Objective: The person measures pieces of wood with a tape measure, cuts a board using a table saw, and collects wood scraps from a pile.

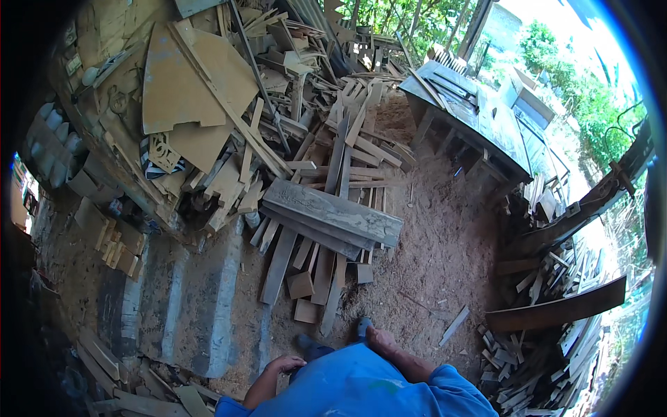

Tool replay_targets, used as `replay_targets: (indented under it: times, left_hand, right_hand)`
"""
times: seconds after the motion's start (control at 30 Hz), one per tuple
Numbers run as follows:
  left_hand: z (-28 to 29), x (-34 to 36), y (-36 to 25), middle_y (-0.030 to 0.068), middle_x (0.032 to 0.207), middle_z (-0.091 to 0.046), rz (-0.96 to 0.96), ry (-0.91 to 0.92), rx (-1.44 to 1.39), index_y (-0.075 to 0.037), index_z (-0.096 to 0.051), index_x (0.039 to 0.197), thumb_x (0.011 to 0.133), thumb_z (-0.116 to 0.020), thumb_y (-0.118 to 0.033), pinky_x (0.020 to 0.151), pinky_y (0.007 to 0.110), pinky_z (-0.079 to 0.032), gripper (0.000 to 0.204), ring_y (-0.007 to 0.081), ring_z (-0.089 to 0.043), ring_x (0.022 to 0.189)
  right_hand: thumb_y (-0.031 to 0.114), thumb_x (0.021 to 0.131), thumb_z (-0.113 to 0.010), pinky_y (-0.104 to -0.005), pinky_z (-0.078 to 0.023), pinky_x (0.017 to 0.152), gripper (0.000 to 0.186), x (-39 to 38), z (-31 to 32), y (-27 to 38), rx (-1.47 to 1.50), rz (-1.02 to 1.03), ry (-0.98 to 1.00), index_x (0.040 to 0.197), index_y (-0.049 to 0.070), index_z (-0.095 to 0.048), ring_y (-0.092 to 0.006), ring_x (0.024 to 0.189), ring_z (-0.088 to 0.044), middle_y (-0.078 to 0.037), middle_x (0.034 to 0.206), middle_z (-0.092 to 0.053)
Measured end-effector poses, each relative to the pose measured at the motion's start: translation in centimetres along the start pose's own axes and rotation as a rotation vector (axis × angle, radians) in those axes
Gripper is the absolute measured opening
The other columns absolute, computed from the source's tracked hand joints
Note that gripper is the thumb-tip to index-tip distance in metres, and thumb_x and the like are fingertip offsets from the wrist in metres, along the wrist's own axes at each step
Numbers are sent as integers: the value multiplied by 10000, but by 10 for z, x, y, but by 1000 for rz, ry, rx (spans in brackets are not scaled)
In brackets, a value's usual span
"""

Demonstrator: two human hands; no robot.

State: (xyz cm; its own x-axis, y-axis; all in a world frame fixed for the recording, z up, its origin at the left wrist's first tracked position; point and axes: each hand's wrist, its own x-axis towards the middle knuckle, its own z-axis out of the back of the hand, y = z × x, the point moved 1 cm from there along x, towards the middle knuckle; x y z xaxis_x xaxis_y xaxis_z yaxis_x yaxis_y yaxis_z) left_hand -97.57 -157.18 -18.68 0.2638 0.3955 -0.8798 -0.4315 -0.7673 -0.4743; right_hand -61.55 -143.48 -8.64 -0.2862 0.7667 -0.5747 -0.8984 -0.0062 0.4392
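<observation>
My left hand hangs beside my thigh, its fingers loosely stretched and nothing seen in them. On the other side, my right hand is lowered close to my shoe; its fingers are mostly hidden, so their closing cannot be told. Ahead of my feet lies a stack of thick grey planks, slanting down to the right. Under the stack, loose boards and short offcuts stick out toward me. Neither hand touches this wood.
Scrap wood heaps up beyond the planks. Large brown panels lean at the far left. A table saw bench stands far right. Nearer on the right, a curved board lies over offcuts. Sawdust covers the ground.
</observation>
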Motion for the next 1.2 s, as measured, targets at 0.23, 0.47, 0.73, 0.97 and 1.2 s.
replay_targets:
  times: [0.23, 0.47, 0.73, 0.97, 1.2]
  left_hand:
    - [19, 9, 26, 59, 766, -655, 178, -79, 180, -99, -723, 987, 910, -613, -448, 617, 368, -470, 374, 194, -587, 645]
    - [48, 20, 94, 129, 919, -721, -79, -332, 370, -52, -703, 1023, 898, -577, -452, 763, 402, -513, 437, 281, -683, 818]
    - [53, 22, 70, 190, 1181, -671, 148, -229, 379, -63, -698, 1133, 900, -558, -519, 953, 395, -485, 530, 326, -643, 1096]
    - [-11, 0, 23, 157, 968, -710, 115, -353, 307, -47, -713, 1043, 915, -554, -542, 772, 390, -542, 535, 265, -691, 828]
    - [-87, 13, 32, 180, 886, -704, 188, -205, 517, 7, -707, 982, 937, -499, -548, 692, 428, -518, 595, 296, -677, 747]
  right_hand:
    - [390, 921, -523, -496, -527, 857, 367, -10, 1, -44, -75, -64, 87, 1114, 116, -672, -403, 975, -669, -205, 1032, -703]
    - [366, 883, -570, -459, -534, 876, 329, -22, 5, -77, -7, -235, -52, 1039, 125, -728, -357, 988, -679, -182, 1042, -711]
    - [389, 864, -573, -421, -520, 924, 360, -57, -38, -115, 16, -275, 50, 1068, 143, -740, -327, 1034, -675, -156, 1113, -707]
    - [405, 867, -622, -425, -534, 850, 372, -56, -59, -133, 156, -194, 18, 1121, 148, -710, -299, 940, -697, -167, 969, -727]
    - [344, 880, -630, -411, -547, 795, 324, -90, -71, -200, 334, -114, -198, 1091, 113, -717, -288, 846, -703, -159, 923, -725]
